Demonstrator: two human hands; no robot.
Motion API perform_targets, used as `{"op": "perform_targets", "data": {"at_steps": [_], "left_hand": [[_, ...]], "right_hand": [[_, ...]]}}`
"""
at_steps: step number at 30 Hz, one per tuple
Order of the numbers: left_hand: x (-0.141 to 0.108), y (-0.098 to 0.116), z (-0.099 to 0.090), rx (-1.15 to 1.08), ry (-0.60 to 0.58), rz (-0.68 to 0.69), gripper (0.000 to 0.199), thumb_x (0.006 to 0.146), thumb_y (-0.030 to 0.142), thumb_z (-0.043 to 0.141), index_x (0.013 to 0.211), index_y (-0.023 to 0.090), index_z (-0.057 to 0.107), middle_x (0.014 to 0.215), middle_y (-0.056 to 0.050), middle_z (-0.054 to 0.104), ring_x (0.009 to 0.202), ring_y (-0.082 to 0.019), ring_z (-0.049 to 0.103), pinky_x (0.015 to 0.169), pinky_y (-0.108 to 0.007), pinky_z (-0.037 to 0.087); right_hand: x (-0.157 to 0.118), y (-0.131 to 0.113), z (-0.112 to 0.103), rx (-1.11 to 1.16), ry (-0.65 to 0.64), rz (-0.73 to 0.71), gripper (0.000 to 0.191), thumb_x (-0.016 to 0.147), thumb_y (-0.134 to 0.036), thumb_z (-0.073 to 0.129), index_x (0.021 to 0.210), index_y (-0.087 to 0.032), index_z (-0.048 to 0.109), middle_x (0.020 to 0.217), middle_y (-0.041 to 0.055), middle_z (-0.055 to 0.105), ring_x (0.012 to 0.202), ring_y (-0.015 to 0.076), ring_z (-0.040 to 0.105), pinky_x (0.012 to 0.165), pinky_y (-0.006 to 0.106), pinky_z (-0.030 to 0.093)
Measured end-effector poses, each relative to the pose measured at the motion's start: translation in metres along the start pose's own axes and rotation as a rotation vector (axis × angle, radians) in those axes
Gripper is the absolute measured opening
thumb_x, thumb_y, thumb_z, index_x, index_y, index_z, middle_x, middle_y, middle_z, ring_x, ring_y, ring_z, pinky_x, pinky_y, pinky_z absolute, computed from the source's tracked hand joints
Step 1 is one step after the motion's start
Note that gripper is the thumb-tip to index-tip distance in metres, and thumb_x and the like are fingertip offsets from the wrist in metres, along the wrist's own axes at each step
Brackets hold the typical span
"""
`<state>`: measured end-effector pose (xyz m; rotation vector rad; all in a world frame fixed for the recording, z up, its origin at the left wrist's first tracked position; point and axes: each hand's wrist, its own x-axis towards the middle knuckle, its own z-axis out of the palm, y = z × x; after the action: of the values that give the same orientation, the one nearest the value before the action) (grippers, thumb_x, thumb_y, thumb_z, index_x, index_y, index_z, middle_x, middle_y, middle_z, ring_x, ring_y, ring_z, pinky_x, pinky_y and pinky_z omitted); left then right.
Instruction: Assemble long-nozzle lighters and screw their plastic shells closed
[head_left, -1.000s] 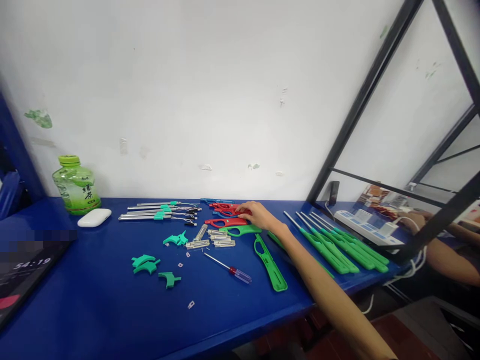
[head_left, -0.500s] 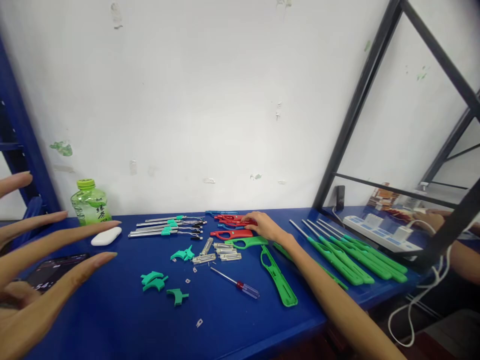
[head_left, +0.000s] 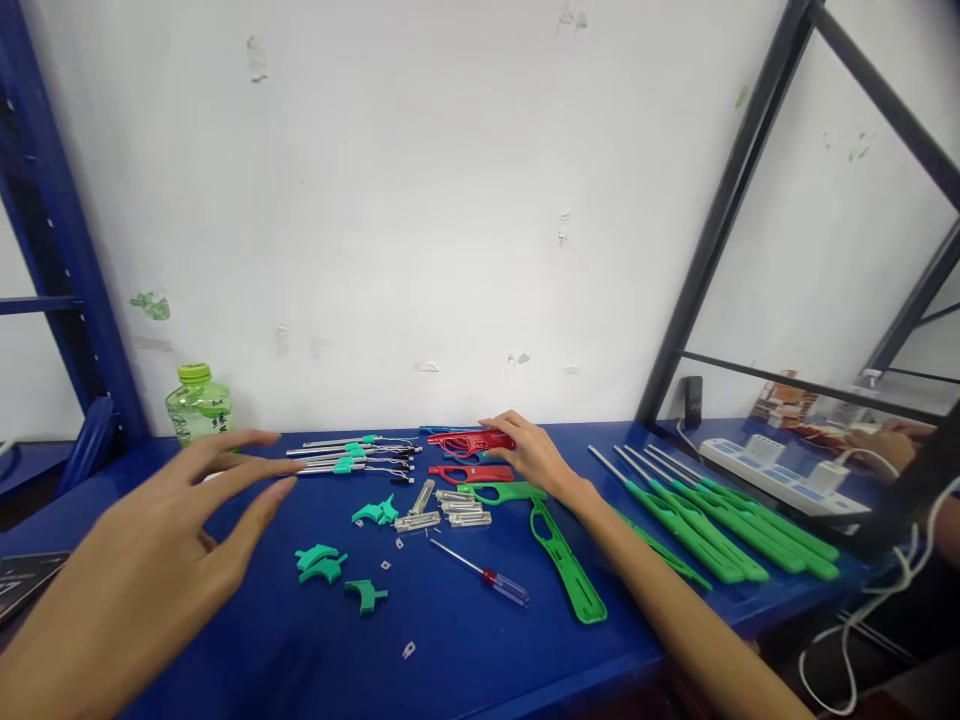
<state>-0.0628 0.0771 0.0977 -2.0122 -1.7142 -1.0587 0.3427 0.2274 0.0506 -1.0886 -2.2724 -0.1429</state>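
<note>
My right hand (head_left: 531, 452) is closed on a red lighter handle shell (head_left: 471, 441) at the back of the blue table (head_left: 300, 660). Under and in front of it lie another red shell (head_left: 480, 473) and a green handle shell (head_left: 510, 491). My left hand (head_left: 165, 540) hovers over the left side, thumb and fingers apart, with nothing between them. Its fingertips point at several metal lighter tubes (head_left: 330, 466) with teal clips and wires; whether they touch is unclear. Several teal triggers (head_left: 366, 596) and clear fuel tanks (head_left: 466, 518) lie nearer the middle.
A screwdriver (head_left: 499, 583) lies in front of the tanks, beside an open green shell (head_left: 570, 570). Several assembled green lighters (head_left: 720, 520) rest at right, near a white power strip (head_left: 772, 470) and a black metal frame (head_left: 720, 210). A green bottle (head_left: 196, 405) stands at left.
My left hand has moved right and forward, from the table's left edge to the metal tubes. My right hand now grips a red shell and has raised it slightly. The view shifted a little left.
</note>
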Motion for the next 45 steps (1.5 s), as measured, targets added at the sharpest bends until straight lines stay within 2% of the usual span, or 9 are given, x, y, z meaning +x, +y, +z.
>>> {"op": "perform_targets", "data": {"at_steps": [3, 7, 13, 18, 23, 26, 31, 38, 45], "left_hand": [[0.003, 0.006, 0.010, -0.030, -0.108, -0.015, 0.051, 0.100, 0.067, 0.041, 0.111, 0.034, 0.079, 0.134, 0.003, 0.069, 0.077, -0.020, 0.069, 0.074, -0.038, 0.057], [0.004, 0.007, 0.022, -0.102, -0.187, 0.028, 0.049, 0.099, 0.064, 0.042, 0.107, 0.034, 0.080, 0.127, 0.000, 0.073, 0.100, -0.026, 0.073, 0.080, -0.038, 0.058], [0.000, -0.002, 0.038, -0.107, -0.285, 0.073, 0.047, 0.100, 0.062, 0.043, 0.109, 0.033, 0.079, 0.122, -0.003, 0.076, 0.109, -0.029, 0.073, 0.094, -0.042, 0.057], [0.001, -0.008, 0.045, -0.058, -0.343, 0.100, 0.047, 0.104, 0.054, 0.038, 0.115, 0.032, 0.078, 0.127, -0.003, 0.076, 0.115, -0.029, 0.071, 0.099, -0.043, 0.057], [0.031, -0.014, 0.065, 0.067, -0.461, 0.145, 0.027, 0.103, 0.038, 0.058, 0.116, 0.023, 0.076, 0.119, -0.008, 0.076, 0.117, -0.028, 0.070, 0.104, -0.048, 0.055], [0.056, -0.016, 0.084, 0.157, -0.530, 0.155, 0.032, 0.102, 0.041, 0.069, 0.125, 0.018, 0.068, 0.127, -0.009, 0.070, 0.114, -0.025, 0.069, 0.099, -0.049, 0.058], [0.072, -0.018, 0.108, 0.238, -0.544, 0.190, 0.036, 0.102, 0.039, 0.069, 0.131, 0.019, 0.065, 0.134, -0.010, 0.066, 0.116, -0.026, 0.068, 0.098, -0.049, 0.060], [0.065, -0.024, 0.120, 0.251, -0.568, 0.259, 0.036, 0.102, 0.039, 0.068, 0.131, 0.019, 0.065, 0.134, -0.010, 0.066, 0.115, -0.025, 0.069, 0.097, -0.048, 0.060], [0.057, -0.031, 0.131, 0.214, -0.543, 0.281, 0.036, 0.103, 0.040, 0.068, 0.132, 0.019, 0.065, 0.135, -0.010, 0.066, 0.115, -0.025, 0.068, 0.098, -0.048, 0.060]], "right_hand": [[0.000, -0.002, 0.001, -0.017, 0.007, -0.006, 0.033, 0.106, -0.037, 0.066, 0.135, -0.021, 0.064, 0.131, 0.0096, 0.068, 0.106, 0.0228, 0.071, 0.091, 0.044, 0.062], [-0.002, -0.003, 0.000, -0.021, 0.014, -0.018, 0.031, 0.105, -0.037, 0.067, 0.132, -0.020, 0.066, 0.128, 0.0090, 0.069, 0.103, 0.0218, 0.071, 0.090, 0.043, 0.062], [-0.003, -0.008, -0.003, -0.007, 0.057, -0.016, 0.032, 0.106, -0.036, 0.067, 0.133, -0.020, 0.065, 0.129, 0.0093, 0.069, 0.107, 0.0231, 0.071, 0.092, 0.044, 0.062], [-0.002, -0.009, -0.006, 0.000, 0.072, -0.025, 0.031, 0.106, -0.036, 0.066, 0.132, -0.019, 0.065, 0.128, 0.0091, 0.070, 0.109, 0.0240, 0.071, 0.095, 0.046, 0.061], [-0.002, -0.010, -0.008, 0.004, 0.069, -0.041, 0.032, 0.106, -0.036, 0.066, 0.132, -0.019, 0.065, 0.127, 0.0089, 0.070, 0.110, 0.0245, 0.070, 0.097, 0.047, 0.060], [-0.002, -0.012, -0.009, 0.009, 0.060, -0.049, 0.031, 0.106, -0.037, 0.066, 0.132, -0.020, 0.065, 0.125, 0.0085, 0.070, 0.108, 0.0240, 0.071, 0.096, 0.047, 0.060], [-0.002, -0.014, -0.009, 0.010, 0.068, -0.047, 0.031, 0.106, -0.036, 0.065, 0.133, -0.020, 0.065, 0.124, 0.0082, 0.070, 0.107, 0.0235, 0.070, 0.095, 0.046, 0.060], [-0.003, -0.012, -0.008, 0.012, 0.073, -0.040, 0.031, 0.105, -0.036, 0.066, 0.132, -0.020, 0.065, 0.122, 0.0078, 0.071, 0.105, 0.0232, 0.070, 0.095, 0.046, 0.059], [-0.003, -0.015, -0.007, 0.024, 0.057, -0.056, 0.031, 0.103, -0.031, 0.066, 0.133, -0.024, 0.067, 0.122, 0.0105, 0.073, 0.109, 0.0281, 0.071, 0.097, 0.050, 0.058]]}}
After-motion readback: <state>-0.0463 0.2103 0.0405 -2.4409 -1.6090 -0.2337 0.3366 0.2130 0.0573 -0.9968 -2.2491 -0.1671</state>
